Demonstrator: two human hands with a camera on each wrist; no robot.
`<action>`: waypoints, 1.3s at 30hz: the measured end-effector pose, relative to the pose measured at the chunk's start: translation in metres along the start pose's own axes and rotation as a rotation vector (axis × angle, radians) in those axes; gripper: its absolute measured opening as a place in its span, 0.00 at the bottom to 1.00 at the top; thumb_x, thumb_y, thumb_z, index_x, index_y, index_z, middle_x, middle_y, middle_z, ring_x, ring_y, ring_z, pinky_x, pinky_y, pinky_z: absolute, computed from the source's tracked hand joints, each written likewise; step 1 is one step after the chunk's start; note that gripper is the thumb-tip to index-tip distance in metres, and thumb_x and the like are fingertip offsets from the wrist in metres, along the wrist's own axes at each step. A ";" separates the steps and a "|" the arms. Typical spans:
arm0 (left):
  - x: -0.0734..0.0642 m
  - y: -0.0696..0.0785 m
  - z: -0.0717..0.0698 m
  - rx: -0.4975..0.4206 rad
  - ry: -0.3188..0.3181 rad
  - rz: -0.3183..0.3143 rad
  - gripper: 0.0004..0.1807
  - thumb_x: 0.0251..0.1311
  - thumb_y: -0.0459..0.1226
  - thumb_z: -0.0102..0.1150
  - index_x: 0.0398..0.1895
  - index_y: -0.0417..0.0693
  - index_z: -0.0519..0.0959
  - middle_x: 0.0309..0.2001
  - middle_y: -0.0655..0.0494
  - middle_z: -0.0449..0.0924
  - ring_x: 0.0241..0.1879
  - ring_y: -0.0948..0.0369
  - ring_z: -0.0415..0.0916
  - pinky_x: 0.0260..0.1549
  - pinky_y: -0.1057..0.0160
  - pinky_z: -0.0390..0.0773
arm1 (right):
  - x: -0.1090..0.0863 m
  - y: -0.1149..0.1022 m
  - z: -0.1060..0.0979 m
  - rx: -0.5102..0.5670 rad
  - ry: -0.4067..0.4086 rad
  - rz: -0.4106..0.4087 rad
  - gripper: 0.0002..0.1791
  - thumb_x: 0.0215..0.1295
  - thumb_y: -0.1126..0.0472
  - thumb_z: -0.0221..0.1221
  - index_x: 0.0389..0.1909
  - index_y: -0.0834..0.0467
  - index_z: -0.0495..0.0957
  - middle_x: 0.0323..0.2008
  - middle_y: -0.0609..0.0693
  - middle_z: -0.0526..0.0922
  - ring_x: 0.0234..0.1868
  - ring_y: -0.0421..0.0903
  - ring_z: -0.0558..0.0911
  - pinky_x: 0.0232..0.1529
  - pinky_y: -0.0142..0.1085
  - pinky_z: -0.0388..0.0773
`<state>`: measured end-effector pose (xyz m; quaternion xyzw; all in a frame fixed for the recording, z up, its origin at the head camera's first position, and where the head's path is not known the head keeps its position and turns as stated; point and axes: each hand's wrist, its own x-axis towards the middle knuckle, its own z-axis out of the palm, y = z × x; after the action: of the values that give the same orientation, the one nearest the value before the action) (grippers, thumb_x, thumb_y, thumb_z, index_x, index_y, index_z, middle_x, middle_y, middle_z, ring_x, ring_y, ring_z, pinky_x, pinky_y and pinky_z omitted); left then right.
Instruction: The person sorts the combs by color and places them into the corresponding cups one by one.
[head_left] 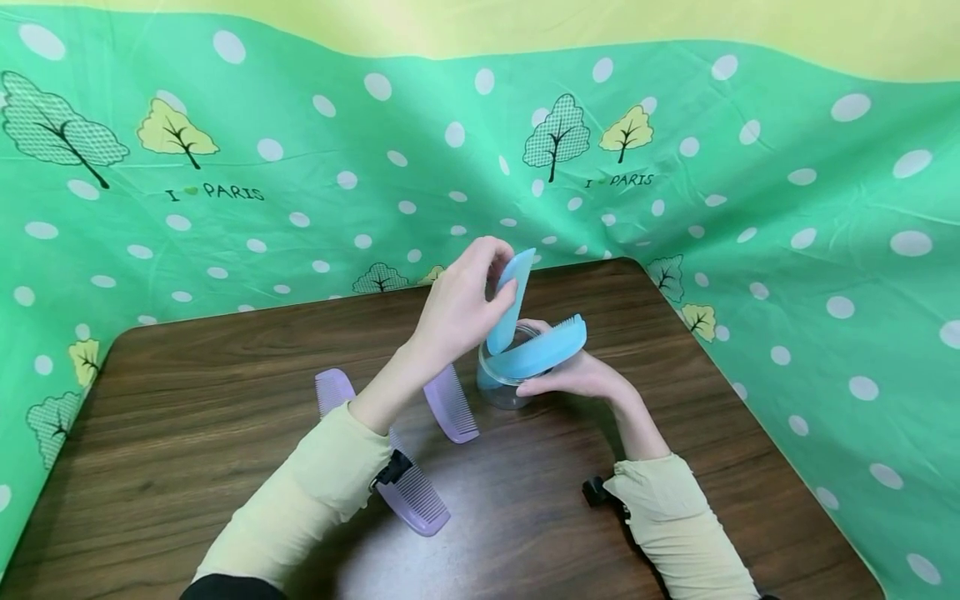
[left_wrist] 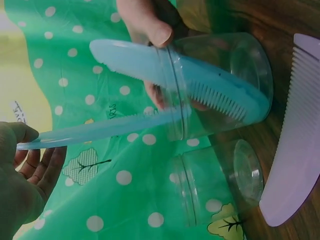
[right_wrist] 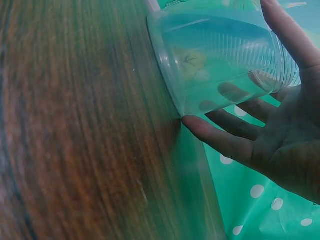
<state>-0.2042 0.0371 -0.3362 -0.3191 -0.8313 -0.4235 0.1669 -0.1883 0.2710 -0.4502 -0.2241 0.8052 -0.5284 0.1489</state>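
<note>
My left hand (head_left: 465,300) pinches one end of a light blue comb (head_left: 519,304) between thumb and fingers. In the left wrist view that comb (left_wrist: 110,129) slants down, its far end at the mouth of a clear jar (left_wrist: 252,60). A second blue comb (head_left: 543,348) leans inside the jar, teeth partly seen through the wall, its upper end sticking out past the rim. My right hand (head_left: 581,375) holds the jar from the right side, thumb near the rim and fingers around the wall. The jar (right_wrist: 200,95) stands upright on the table.
Two purple combs lie on the brown wooden table (head_left: 187,417): one comb (head_left: 452,404) left of the jar, another comb (head_left: 416,500) partly under the left forearm. Another clear jar (left_wrist: 212,175) stands beside the first. A green dotted cloth (head_left: 337,150) hangs behind and right.
</note>
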 end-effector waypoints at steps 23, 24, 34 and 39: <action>-0.030 -0.031 -0.025 0.014 0.013 -0.091 0.09 0.75 0.45 0.55 0.49 0.54 0.79 0.41 0.60 0.79 0.37 0.64 0.74 0.39 0.64 0.78 | -0.002 0.003 0.000 -0.017 0.014 0.012 0.54 0.54 0.60 0.77 0.78 0.54 0.56 0.72 0.63 0.66 0.67 0.56 0.75 0.66 0.52 0.72; -0.033 -0.034 -0.028 0.016 0.014 -0.100 0.09 0.75 0.45 0.56 0.49 0.54 0.80 0.41 0.60 0.79 0.37 0.63 0.74 0.39 0.64 0.78 | -0.002 0.003 0.000 -0.018 0.013 0.010 0.54 0.54 0.60 0.77 0.78 0.54 0.56 0.72 0.64 0.67 0.66 0.56 0.75 0.66 0.52 0.73; -0.063 -0.061 -0.050 0.045 0.008 -0.196 0.08 0.75 0.44 0.56 0.48 0.53 0.81 0.41 0.59 0.80 0.38 0.61 0.76 0.41 0.59 0.80 | -0.001 0.004 -0.003 -0.030 0.009 0.012 0.51 0.55 0.63 0.76 0.77 0.54 0.58 0.70 0.65 0.67 0.64 0.54 0.77 0.63 0.43 0.76; -0.076 -0.071 -0.056 0.088 -0.012 -0.220 0.07 0.74 0.43 0.56 0.47 0.54 0.81 0.41 0.59 0.81 0.38 0.61 0.77 0.42 0.59 0.80 | -0.002 0.004 -0.006 -0.034 0.012 0.032 0.52 0.56 0.62 0.75 0.78 0.54 0.57 0.71 0.65 0.66 0.63 0.53 0.77 0.61 0.40 0.77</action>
<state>-0.1952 -0.0689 -0.3875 -0.2207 -0.8800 -0.4004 0.1283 -0.1903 0.2786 -0.4518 -0.2106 0.8185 -0.5135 0.1488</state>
